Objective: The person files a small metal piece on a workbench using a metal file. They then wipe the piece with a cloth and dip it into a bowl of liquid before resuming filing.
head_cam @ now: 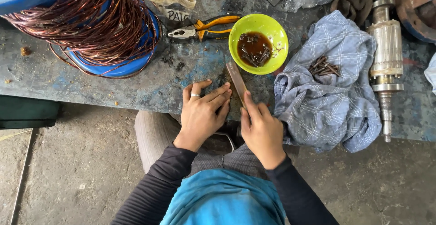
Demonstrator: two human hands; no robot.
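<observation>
Flat metal file [237, 80] lying slantwise over the front edge of the counter [91, 77], long axis running from lower right up to upper left, far tip aimed toward the green bowl [259, 43], near end tucked into the right hand [262, 132]. Right grip pinched on that near end, thumb along the blade, fingers curled under, wrist bent slightly inward, forearm in a dark sleeve rising from the lower right. Left hand [202, 113] just beside the file on its left, fingers pressed together and stretched flat, tips touching or nearly touching the blade's side; cannot tell whether something small sits beneath them. Ring on one left finger, wrist straight, forearm coming up from the lower left.

Green bowl just beyond the file tip, holding dark brown liquid with small dark metal pieces sunk in it. Orange-handled pliers [202, 30] left of the bowl, nose pointing left. Coil of copper wire [86, 20] draped over a blue tub [122, 61] at the far left. Crumpled blue checked cloth [327, 97] right of the hands, with a small heap of dark screws [324, 67] resting on it. Upright-lying grey motor shaft [386, 57] at the cloth's right edge, long axis running near to far.
</observation>
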